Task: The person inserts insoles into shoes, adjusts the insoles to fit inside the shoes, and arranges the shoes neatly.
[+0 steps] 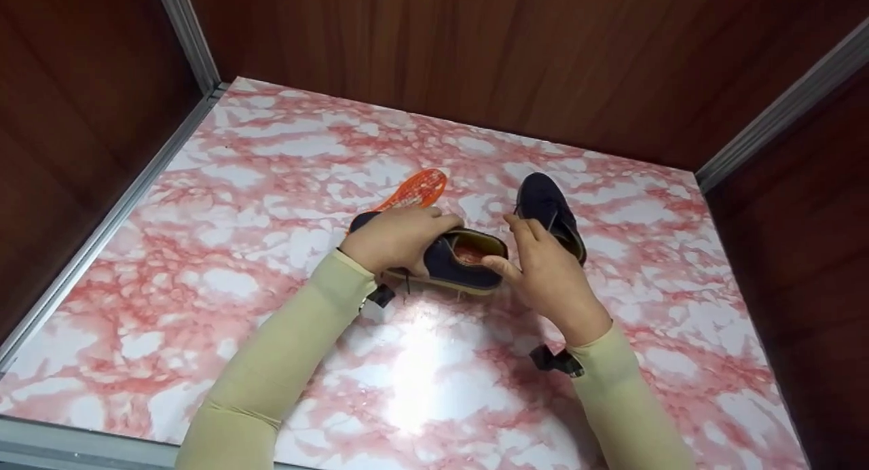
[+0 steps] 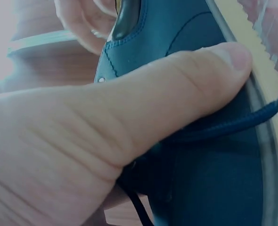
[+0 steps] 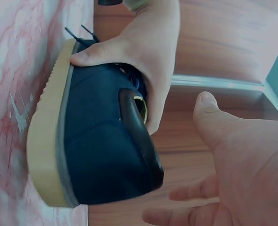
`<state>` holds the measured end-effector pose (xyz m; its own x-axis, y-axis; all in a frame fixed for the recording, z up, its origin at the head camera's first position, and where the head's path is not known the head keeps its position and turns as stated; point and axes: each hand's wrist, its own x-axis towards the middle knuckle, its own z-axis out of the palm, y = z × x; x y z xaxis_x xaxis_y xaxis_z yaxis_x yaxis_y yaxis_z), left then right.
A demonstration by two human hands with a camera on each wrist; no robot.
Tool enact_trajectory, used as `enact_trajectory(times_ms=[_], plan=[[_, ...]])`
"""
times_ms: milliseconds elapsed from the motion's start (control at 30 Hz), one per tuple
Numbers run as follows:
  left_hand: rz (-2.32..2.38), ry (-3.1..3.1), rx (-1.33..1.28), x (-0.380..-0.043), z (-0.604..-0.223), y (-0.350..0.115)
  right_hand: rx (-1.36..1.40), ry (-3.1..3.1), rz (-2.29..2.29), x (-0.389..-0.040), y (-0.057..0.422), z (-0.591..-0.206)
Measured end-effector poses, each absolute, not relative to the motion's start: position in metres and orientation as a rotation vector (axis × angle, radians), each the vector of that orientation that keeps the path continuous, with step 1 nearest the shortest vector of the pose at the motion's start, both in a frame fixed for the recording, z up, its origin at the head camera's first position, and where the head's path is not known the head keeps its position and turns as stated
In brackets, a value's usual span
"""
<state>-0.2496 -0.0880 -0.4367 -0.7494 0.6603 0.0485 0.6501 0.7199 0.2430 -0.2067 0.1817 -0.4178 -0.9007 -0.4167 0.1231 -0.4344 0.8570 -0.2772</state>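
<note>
A dark navy lace-up shoe (image 1: 461,269) with a tan sole sits sideways in the middle. My left hand (image 1: 400,238) grips it across the laces, the thumb (image 2: 191,77) pressed along its side just above the sole. Something reddish shows inside the shoe's opening. At the heel end is my right hand (image 1: 553,280), fingers extended and apart from the shoe in the right wrist view. Behind the left hand lies an orange insole (image 1: 434,181), partly hidden by the hand and shoe. The matching navy shoe (image 1: 541,191) lies beyond the right hand, which covers part of it.
The red-and-white marbled surface (image 1: 271,375) reflects a bright light near the front. Dark wood panels (image 1: 461,56) with metal edging (image 1: 197,42) enclose it at the back and both sides. Loose laces (image 3: 80,35) stick out from the held shoe.
</note>
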Motion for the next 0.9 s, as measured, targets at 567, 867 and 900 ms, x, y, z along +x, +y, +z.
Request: enact_trajectory(times_ms=[567,867,900], plan=[[0.521,2.914,0.893,-0.270,-0.428,-0.144,0.626,-3.037,0.442,-0.211,0.184,-0.417],[0.522,2.964,0.747,-0.278,-0.427,-0.171,0.634,-3.037,0.427,-0.211,0.183,-0.420],[0.537,2.963,0.729,-0.278,-0.427,-0.173,0.639,-3.033,0.425,-0.211,0.183,-0.420]])
